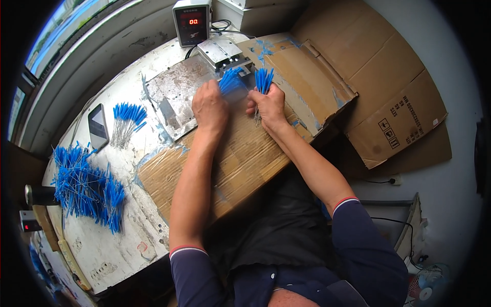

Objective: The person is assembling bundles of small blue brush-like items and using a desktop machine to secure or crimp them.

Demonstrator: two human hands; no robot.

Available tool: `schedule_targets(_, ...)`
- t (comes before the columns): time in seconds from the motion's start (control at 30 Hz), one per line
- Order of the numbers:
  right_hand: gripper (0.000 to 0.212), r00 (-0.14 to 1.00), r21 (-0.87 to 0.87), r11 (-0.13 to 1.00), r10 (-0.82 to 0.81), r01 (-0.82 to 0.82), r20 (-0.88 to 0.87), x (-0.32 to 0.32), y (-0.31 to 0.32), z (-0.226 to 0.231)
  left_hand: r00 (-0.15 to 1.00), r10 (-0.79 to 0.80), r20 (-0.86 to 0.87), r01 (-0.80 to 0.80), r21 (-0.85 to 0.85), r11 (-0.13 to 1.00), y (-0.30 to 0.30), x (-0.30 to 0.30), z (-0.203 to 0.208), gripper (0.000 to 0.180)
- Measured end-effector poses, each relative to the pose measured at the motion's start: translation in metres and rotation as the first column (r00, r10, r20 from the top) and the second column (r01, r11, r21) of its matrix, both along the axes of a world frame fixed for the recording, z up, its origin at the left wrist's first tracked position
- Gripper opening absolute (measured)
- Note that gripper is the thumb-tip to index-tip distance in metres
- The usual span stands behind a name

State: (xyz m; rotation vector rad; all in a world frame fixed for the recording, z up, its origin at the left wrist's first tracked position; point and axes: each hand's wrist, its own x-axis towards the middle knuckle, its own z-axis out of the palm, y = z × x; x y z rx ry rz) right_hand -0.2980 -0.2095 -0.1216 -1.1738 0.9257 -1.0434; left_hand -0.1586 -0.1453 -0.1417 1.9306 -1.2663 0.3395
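Note:
My right hand (269, 105) is closed round a bundle of thin metal wires with blue tips (264, 81), tips upward and bare wire ends showing below the fingers. Left of it, my left hand (209, 108) has its fingers curled in at the edge of a hazy, see-through plastic bag (236, 95). More blue tips (230, 79) show at the bag, fanned out beside the left fingers. The bag is blurred, and the left fingertips are partly hidden. Both hands are above a cardboard sheet (240, 163) at the table's near edge.
On the white table (148, 220) lie a large heap of blue-tipped wires (84, 184), a smaller bunch (126, 123) and a phone (97, 126). A metal fixture (222, 51) on a plate (176, 92) stands ahead, below a counter with red digits (192, 23). An open carton (378, 87) is at right.

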Motion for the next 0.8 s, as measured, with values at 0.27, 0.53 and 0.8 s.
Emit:
schedule_targets(0.27, 0.012, 0.996, -0.059, 0.996, -0.067, 0.064, -0.051, 0.019, -0.002, -0.001, 0.972, 0.201, -0.124, -0.210, -0.066, 0.975, -0.003, 0.005, 0.003, 0.015)
schedule_targets(0.53, 0.010, 0.992, -0.047, 0.992, -0.116, 0.114, -0.044, 0.026, 0.003, -0.001, 0.955, 0.200, -0.218, -0.233, -0.138, 0.963, -0.002, 0.008, 0.001, 0.014)
schedule_targets(0.8, 0.009, 0.991, -0.060, 0.990, -0.126, 0.128, 0.040, 0.028, 0.002, -0.007, 0.957, 0.175, -0.230, -0.218, -0.177, 0.960, -0.003, 0.008, 0.002, 0.013)
